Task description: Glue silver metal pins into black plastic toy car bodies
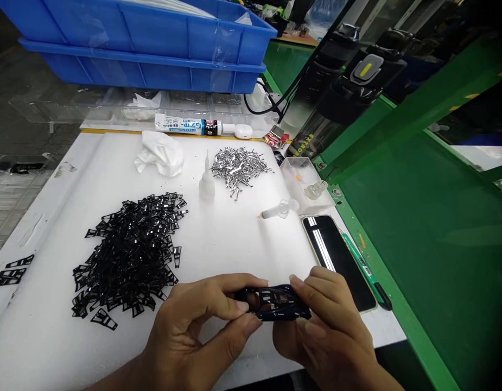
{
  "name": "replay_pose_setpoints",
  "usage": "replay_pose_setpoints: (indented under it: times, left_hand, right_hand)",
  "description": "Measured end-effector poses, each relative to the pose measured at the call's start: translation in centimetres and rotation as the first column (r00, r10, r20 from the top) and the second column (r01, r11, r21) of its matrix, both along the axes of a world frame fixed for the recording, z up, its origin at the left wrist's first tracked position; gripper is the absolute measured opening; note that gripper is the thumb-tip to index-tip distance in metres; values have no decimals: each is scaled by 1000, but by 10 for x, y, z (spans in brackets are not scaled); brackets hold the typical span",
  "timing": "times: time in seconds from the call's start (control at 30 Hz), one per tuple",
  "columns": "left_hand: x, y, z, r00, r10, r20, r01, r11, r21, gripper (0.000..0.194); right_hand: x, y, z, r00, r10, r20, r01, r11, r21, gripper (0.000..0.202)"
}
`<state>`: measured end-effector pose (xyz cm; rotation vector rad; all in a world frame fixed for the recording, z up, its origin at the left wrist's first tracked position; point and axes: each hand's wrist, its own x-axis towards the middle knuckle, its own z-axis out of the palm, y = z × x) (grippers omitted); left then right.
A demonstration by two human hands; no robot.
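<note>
Between both hands, over the front of the white work surface, is a glossy black model car body point(280, 302). My left hand point(205, 326) pinches its left end with thumb and fingers. At its right end, my right hand point(328, 320) grips it with the fingertips. A large heap of small black frame-like parts point(131, 252) lies to the left of my hands. Farther back sits a pile of small shiny silver parts point(240, 165). Near it stands a small white dropper bottle point(207, 182) with a thin tip, and a syringe point(277, 209) lies to the right.
A phone point(338, 260) and a green pen point(367, 271) lie along the right edge beside a green metal frame point(430, 244). Behind are a clear box point(305, 184), a dark bottle point(336, 103), a glue tube point(188, 125), crumpled tissue point(159, 153) and blue bins point(153, 49).
</note>
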<state>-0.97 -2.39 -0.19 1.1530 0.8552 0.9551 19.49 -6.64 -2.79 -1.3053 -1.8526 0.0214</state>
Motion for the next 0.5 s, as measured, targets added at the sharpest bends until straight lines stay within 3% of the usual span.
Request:
replay_pose_setpoints:
  times: [0.17,0.27,0.5]
  left_hand:
    - [2,3,-1,983,-10,183,23,997,-67,13]
    - [0,3,-1,983,-24,184,35,998,-56,12]
    - [-2,4,-3,990,-71,120,74,997,-21,12]
  right_hand:
    - [1,6,2,997,65,44,-66,998,10,35]
    - [3,4,6,991,89,105,-90,996,4,40]
    - [2,4,9,990,60,129,-63,998,19,30]
